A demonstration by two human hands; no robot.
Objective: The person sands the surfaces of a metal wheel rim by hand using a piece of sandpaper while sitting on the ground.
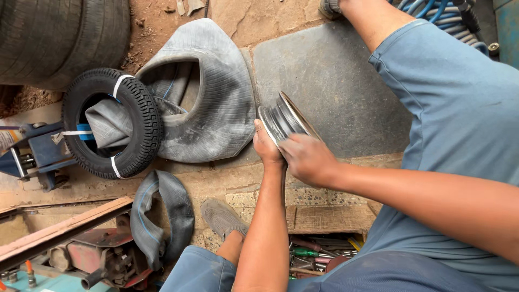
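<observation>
Right hand [306,158]: grip clenched on metal wheel rim [286,120], upright on grey floor mat [335,92].
Left hand [266,147]: grasping rim's near edge.
Small tyre [135,116]: left, near folded inner tube [216,103].

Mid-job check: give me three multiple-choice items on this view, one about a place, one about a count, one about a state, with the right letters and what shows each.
1. Where is the small black tyre?
A. Left of the grey rubber tube
B. On the person's lap
C. In the tool tray

2. How many white straps wrap that tyre?
A. None
B. Three
C. Seven

3. How is the metal wheel rim held?
A. Lying flat, untouched
B. Stood on edge, both hands on it
C. Hanging from a hook

Key: 1 A, the tyre sits at the tube's left side. 2 B, three white bands cross its tread. 3 B, the left hand and right hand both have a grip on the upright rim.
</observation>
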